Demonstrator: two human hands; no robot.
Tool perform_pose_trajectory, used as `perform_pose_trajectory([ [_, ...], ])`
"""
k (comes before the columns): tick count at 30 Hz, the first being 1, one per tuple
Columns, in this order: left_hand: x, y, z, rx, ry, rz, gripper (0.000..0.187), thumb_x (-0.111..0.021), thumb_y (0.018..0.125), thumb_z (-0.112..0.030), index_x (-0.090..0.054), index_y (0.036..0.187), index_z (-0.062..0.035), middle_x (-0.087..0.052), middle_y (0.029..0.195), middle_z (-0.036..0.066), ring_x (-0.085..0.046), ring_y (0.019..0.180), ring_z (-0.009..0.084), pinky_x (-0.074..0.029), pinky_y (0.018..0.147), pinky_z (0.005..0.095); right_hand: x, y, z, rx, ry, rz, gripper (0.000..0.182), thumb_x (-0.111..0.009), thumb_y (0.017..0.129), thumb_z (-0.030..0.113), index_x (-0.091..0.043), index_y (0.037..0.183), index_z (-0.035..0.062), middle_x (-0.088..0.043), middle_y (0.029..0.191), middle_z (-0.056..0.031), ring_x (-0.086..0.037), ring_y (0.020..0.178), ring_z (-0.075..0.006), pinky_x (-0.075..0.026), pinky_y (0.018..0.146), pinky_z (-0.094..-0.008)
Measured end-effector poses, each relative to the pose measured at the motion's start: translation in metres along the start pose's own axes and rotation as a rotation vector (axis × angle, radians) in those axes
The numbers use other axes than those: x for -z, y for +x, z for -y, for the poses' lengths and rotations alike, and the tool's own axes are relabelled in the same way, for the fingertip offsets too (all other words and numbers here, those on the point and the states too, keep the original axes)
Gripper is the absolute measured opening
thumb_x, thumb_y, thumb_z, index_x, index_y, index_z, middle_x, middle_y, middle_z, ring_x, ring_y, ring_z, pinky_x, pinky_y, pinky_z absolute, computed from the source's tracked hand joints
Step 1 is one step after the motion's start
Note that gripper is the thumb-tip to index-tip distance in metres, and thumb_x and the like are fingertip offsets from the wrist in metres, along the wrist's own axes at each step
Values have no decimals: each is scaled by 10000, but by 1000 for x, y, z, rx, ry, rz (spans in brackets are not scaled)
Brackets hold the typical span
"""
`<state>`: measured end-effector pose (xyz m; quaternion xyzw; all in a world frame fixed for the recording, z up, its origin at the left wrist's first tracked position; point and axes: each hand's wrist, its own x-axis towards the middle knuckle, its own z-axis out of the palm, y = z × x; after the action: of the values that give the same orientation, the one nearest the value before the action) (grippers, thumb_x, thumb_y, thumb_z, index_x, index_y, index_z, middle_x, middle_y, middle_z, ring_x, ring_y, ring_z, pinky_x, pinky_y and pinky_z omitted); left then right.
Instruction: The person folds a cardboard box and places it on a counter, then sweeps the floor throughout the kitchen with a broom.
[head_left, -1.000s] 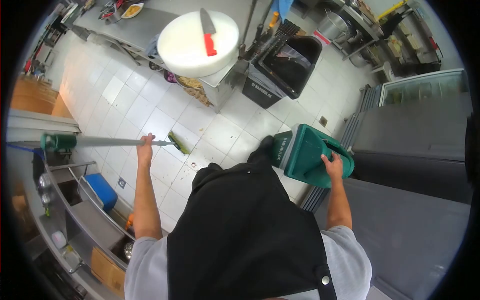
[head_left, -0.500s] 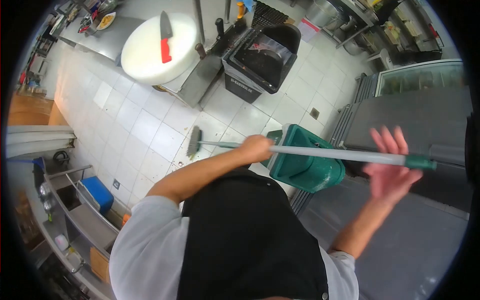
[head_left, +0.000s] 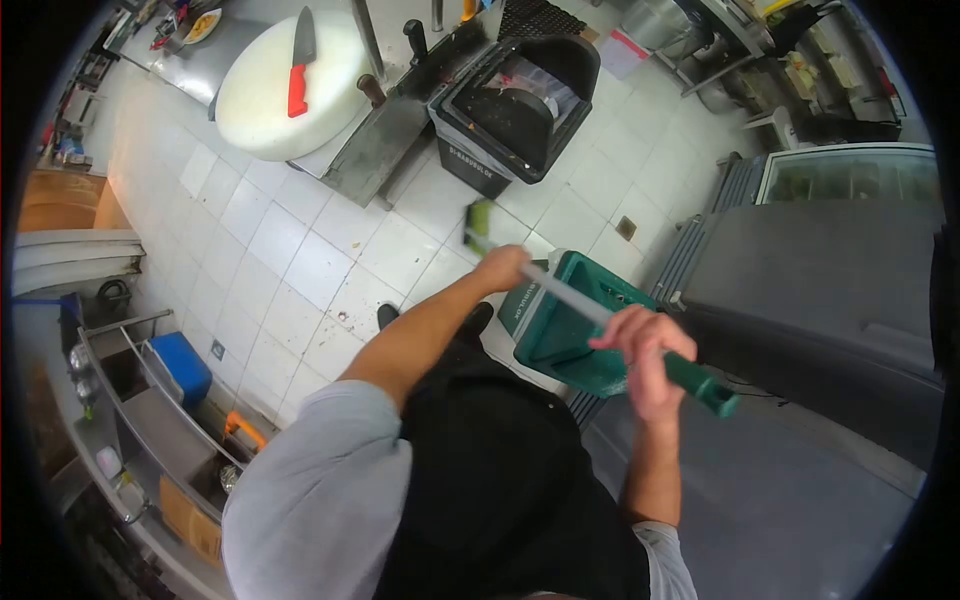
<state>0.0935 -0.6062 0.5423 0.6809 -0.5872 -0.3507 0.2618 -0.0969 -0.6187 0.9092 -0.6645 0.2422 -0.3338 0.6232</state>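
Note:
Both of my hands are wrapped round a broom with a grey handle (head_left: 572, 292). My left hand (head_left: 502, 268) grips low on the shaft, closer to the bristles. Higher up, my right hand (head_left: 650, 350) closes round the shaft just below the green end grip (head_left: 705, 388). The small broom head (head_left: 478, 225), green and dark, is at the white tiled floor near a black bin (head_left: 478, 172). Beneath the handle stands an open green bin (head_left: 540, 345), partly covered by my right hand. Small crumbs (head_left: 342, 316) dot the tiles left of my shoes.
At the upper left, a red-handled knife (head_left: 300, 75) lies on a round white chopping block (head_left: 245, 110) beside a steel counter (head_left: 350, 160). A grey metal unit (head_left: 800, 260) lines the right side. Low on the left are a blue container (head_left: 182, 368) and steel shelving (head_left: 170, 425).
My right hand has gone from open fingers to a closed grip on the broom and moved left and down. The broom head has swung right and away, toward the black bin.

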Motion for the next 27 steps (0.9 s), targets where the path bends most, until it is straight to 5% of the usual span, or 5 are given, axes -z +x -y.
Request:
perform_pose_trajectory([
  [3, 8, -57, 27, -118, 34, -80, 301, -732, 937, -349, -692, 805, -81, -693, 903, 161, -682, 941, 399, -559, 836, 504, -13, -10, -3, 7, 93, 141, 229, -652, 976, 69, -538, 784, 19, -574, 737, -102, -610, 741, -276, -555, 716, -420],
  [11, 93, -57, -53, -80, -35, -340, 351, -716, 974, -345, -668, 762, -69, -682, 891, 137, -675, 950, 396, -536, 813, 516, -34, 20, 104, 301, 44, 498, 675, -882, 797, 610, -557, 759, 19, -615, 739, -94, -668, 745, -309, -566, 670, -404],
  [18, 82, -24, 114, 105, -98, -421, 316, -691, 992, -352, -681, 894, -52, -691, 1032, 173, -640, 1088, 409, -518, 955, 500, -111, 62, -26, 36, -147, 200, 178, -715, 880, 24, -571, 775, 19, -603, 717, -80, -666, 734, -282, -534, 651, -372],
  [23, 66, -125, 119, 177, -127, -376, 254, -714, 984, -290, -662, 895, -58, -666, 1004, 189, -624, 1027, 430, -507, 967, 516, -155, 52, 20, -10, -123, 533, 283, -710, 895, 81, -531, 685, 20, -555, 675, -50, -660, 707, -291, -555, 668, -398],
  [27, 108, -120, 75, 29, -211, -484, 276, -709, 990, -274, -629, 855, -46, -649, 968, 182, -628, 1006, 420, -511, 934, 501, -161, 50, 75, 73, -105, 472, 462, -775, 935, 323, -526, 662, 44, -517, 595, -41, -674, 677, -296, -579, 632, -437],
])
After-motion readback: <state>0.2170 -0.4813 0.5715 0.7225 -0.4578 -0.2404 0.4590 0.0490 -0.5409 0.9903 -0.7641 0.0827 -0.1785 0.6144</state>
